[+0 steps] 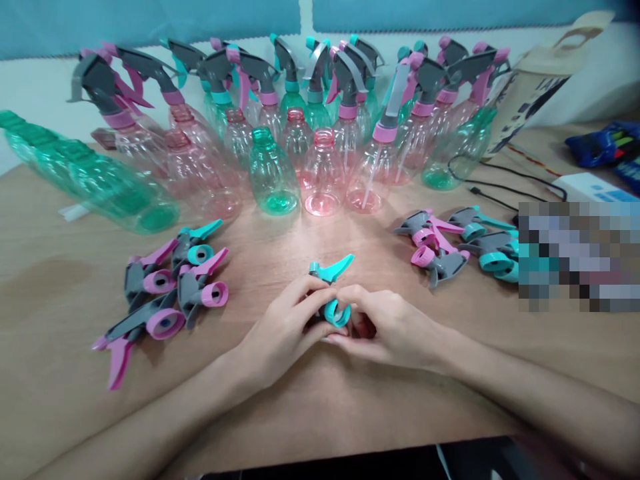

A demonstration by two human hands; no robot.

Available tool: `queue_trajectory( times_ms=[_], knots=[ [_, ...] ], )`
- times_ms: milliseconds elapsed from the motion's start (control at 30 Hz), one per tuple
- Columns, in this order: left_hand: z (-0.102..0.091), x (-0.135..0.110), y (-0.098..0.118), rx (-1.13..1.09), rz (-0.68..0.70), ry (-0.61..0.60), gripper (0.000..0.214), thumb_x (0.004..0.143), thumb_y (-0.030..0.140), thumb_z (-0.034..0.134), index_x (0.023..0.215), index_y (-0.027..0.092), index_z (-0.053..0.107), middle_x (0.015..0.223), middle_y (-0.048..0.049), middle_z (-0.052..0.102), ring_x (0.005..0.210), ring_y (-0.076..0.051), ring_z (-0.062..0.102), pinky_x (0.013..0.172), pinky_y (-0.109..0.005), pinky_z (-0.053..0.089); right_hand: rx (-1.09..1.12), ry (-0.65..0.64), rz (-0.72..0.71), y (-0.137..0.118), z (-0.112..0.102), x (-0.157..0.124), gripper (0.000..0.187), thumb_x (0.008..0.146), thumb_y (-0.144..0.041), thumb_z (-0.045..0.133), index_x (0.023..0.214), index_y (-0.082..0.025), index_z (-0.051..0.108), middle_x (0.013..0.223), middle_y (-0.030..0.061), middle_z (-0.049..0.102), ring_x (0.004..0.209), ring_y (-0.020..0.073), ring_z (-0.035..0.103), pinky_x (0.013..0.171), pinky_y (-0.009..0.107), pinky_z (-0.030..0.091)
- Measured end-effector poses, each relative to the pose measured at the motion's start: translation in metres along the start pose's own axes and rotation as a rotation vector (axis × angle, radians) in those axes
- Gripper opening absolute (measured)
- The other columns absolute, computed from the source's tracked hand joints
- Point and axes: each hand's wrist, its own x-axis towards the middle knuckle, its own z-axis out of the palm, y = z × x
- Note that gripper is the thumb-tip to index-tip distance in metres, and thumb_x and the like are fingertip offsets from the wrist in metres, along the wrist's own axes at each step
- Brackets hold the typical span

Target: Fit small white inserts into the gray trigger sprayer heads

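Both hands meet at a grey and teal trigger spray head (338, 313) above the wooden table. My left hand (287, 323) has its fingers closed round the grey body from the left. From the right, my right hand (395, 327) pinches close to the teal collar, its fingertips touching the spray head. The teal trigger points up and to the right, and the collar's opening faces me. Much of the grey body is hidden behind the fingers. Loose pink and teal spray heads (165, 323) lie to the left, and more spray heads (440, 263) lie to the right.
Clear green bottles (273, 173) and pink bottles (323, 177) stand behind my hands, several topped with spray heads. Green bottles (120, 193) lean at the far left. A cream tumbler (535, 87), black cable (520, 180) and blue packet (600, 147) are on the right. The table's front edge (350, 460) is near me.
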Motion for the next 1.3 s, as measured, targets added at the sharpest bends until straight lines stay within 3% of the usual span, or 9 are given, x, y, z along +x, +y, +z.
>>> queue_trajectory(
  times_ms=[100,200,267,467,733,967,1100,1200,1300],
  knots=[
    [0.002,-0.001,0.001,0.055,0.017,-0.015,0.02,0.092,0.027,0.051,0.11,0.019,0.055,0.1,-0.0056,0.056,0.089,-0.017,0.057,0.078,-0.028,0.05,-0.035,-0.015,0.005,-0.001,0.0,0.001,0.027,0.084,-0.026,0.06,0.108,-0.018,0.049,0.061,-0.006,0.055,0.048,0.0088,0.05,0.048,0.02,0.04],
    [0.002,0.0,0.002,0.075,0.025,-0.055,0.018,0.093,0.024,0.049,0.108,0.019,0.056,0.098,-0.0054,0.057,0.089,-0.018,0.056,0.078,-0.029,0.049,-0.071,-0.005,-0.015,-0.001,0.001,0.002,0.011,0.087,-0.028,0.057,0.092,-0.019,0.052,0.066,-0.0032,0.056,0.053,0.0095,0.051,0.051,0.021,0.04],
    [0.001,0.0,0.001,0.074,0.018,-0.055,0.016,0.093,0.023,0.048,0.107,0.02,0.057,0.096,-0.0051,0.058,0.089,-0.018,0.057,0.078,-0.029,0.05,-0.065,0.01,-0.007,0.0,0.002,0.002,0.013,0.088,-0.03,0.056,0.084,-0.019,0.05,0.069,-0.0021,0.056,0.055,0.0094,0.051,0.052,0.021,0.041],
    [-0.001,0.0,0.0,0.042,-0.021,0.016,0.019,0.09,0.025,0.054,0.108,0.021,0.058,0.097,-0.0045,0.058,0.087,-0.016,0.058,0.077,-0.029,0.051,0.075,0.092,0.097,0.004,0.003,-0.002,0.021,0.083,-0.034,0.062,0.091,-0.019,0.049,0.065,-0.0053,0.051,0.049,0.0065,0.045,0.048,0.019,0.039],
    [-0.002,0.001,0.0,-0.008,-0.097,0.056,0.028,0.08,0.025,0.069,0.107,0.022,0.061,0.098,-0.0022,0.058,0.082,-0.014,0.058,0.075,-0.026,0.05,0.271,0.118,0.204,0.001,-0.003,0.003,0.004,0.089,-0.02,0.052,0.09,-0.018,0.049,0.073,-0.0024,0.057,0.058,0.0074,0.053,0.052,0.019,0.043],
    [-0.004,0.001,-0.002,-0.019,-0.112,0.067,0.031,0.08,0.025,0.069,0.11,0.023,0.061,0.098,-0.0014,0.058,0.081,-0.013,0.057,0.071,-0.024,0.049,0.362,0.142,0.228,0.003,-0.004,0.003,0.013,0.09,-0.022,0.053,0.101,-0.018,0.05,0.077,-0.0001,0.064,0.068,0.0116,0.062,0.063,0.025,0.05],
    [-0.007,0.002,-0.002,-0.028,-0.143,0.091,0.031,0.08,0.019,0.069,0.109,0.024,0.061,0.097,-0.0005,0.057,0.075,-0.011,0.055,0.063,-0.021,0.047,0.361,0.16,0.335,0.006,-0.01,0.003,0.025,0.088,-0.028,0.057,0.112,-0.02,0.058,0.083,0.0004,0.069,0.074,0.0132,0.065,0.069,0.027,0.051],
    [-0.007,0.002,-0.001,-0.042,-0.136,0.117,0.029,0.079,0.018,0.069,0.107,0.022,0.061,0.095,-0.001,0.057,0.075,-0.011,0.056,0.062,-0.02,0.047,0.359,0.201,0.467,0.012,-0.013,0.005,0.024,0.086,-0.033,0.059,0.105,-0.021,0.067,0.09,0.0024,0.072,0.081,0.0161,0.066,0.074,0.029,0.051],
    [-0.006,0.001,0.0,-0.077,-0.122,0.126,0.029,0.079,0.017,0.069,0.106,0.021,0.061,0.095,-0.0013,0.056,0.079,-0.012,0.057,0.062,-0.02,0.047,0.493,0.26,0.54,0.012,-0.015,0.009,0.021,0.08,-0.034,0.065,0.093,-0.019,0.071,0.08,0.002,0.072,0.07,0.0144,0.066,0.067,0.028,0.052]
  ],
)
